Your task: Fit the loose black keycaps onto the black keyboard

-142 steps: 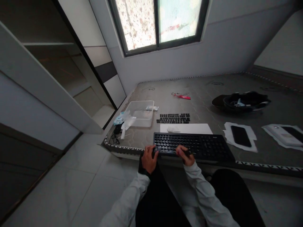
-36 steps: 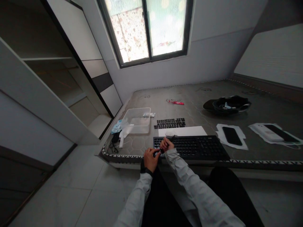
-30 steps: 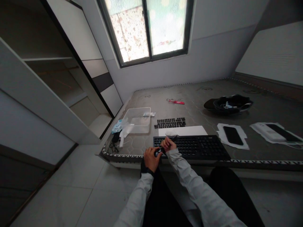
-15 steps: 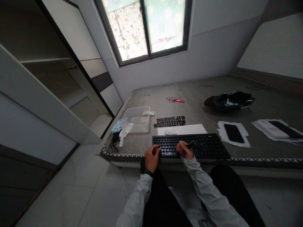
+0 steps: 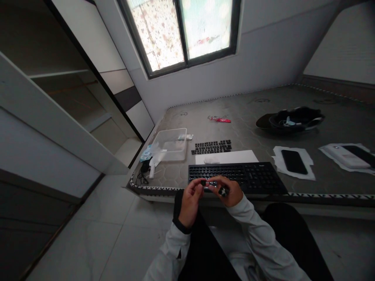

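My left hand (image 5: 191, 200) is closed in a pinch on a small black keycap (image 5: 203, 182), held up in front of the keyboard's near edge. Against the same keycap, or just beside it, are the thumb and forefinger of my right hand (image 5: 231, 191). A short dark tool (image 5: 224, 191) is tucked in that hand's curled fingers; only its end shows, and its kind is unclear. Beyond both hands lies a black keyboard (image 5: 258, 178), its left part lacking many keycaps and partly hidden by my fingers. Loose black keycaps (image 5: 212, 146) lie in rows behind it.
A white sheet (image 5: 228, 157) with a small whitish item lies behind the keyboard. At left stands a clear plastic box (image 5: 171, 145) near a black cable (image 5: 143, 177). To the right are a phone (image 5: 293, 161) on white wrapping and a black cap (image 5: 295, 120). A red item (image 5: 223, 120) lies farther back.
My right hand has moved left and turned, bringing its fingertips to my left hand. My left hand has lifted a little toward the middle, the keycap now showing in its pinch.
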A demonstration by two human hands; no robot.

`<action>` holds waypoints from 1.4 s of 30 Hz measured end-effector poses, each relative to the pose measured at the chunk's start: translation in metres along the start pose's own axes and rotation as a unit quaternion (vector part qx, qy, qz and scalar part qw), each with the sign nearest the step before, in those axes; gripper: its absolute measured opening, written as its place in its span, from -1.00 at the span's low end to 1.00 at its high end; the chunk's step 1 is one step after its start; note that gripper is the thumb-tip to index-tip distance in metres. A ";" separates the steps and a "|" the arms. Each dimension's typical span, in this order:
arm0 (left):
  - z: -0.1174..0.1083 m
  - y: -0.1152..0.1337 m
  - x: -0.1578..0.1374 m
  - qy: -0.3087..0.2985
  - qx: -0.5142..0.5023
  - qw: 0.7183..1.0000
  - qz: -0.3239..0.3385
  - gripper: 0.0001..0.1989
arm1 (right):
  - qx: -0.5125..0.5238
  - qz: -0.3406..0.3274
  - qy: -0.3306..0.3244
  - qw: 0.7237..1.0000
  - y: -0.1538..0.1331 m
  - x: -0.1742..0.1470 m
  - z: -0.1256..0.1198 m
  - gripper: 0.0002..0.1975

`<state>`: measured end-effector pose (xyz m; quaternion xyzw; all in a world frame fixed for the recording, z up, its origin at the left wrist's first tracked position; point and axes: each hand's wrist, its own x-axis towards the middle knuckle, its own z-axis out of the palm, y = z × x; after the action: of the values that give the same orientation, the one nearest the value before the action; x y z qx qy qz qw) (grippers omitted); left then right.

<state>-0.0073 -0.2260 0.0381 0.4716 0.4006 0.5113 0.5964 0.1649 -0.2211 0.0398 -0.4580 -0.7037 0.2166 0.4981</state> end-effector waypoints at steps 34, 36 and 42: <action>0.007 0.026 0.057 -0.193 0.390 0.887 0.156 -0.74 | -0.049 0.100 -0.037 0.993 0.051 -0.003 -0.007 -0.83; 0.004 0.027 0.071 -0.199 0.385 0.889 0.145 -0.75 | -0.079 0.106 -0.034 0.991 0.057 -0.004 -0.009 -0.78; -0.024 0.027 0.156 -0.071 0.505 0.844 0.169 -0.76 | -0.149 0.109 -0.016 0.983 0.070 -0.007 -0.013 -0.78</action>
<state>-0.0121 -0.0672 0.0590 0.8028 0.4742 0.2962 0.2073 0.2065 -0.1948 -0.0113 -0.5979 -0.6816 0.1696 0.3862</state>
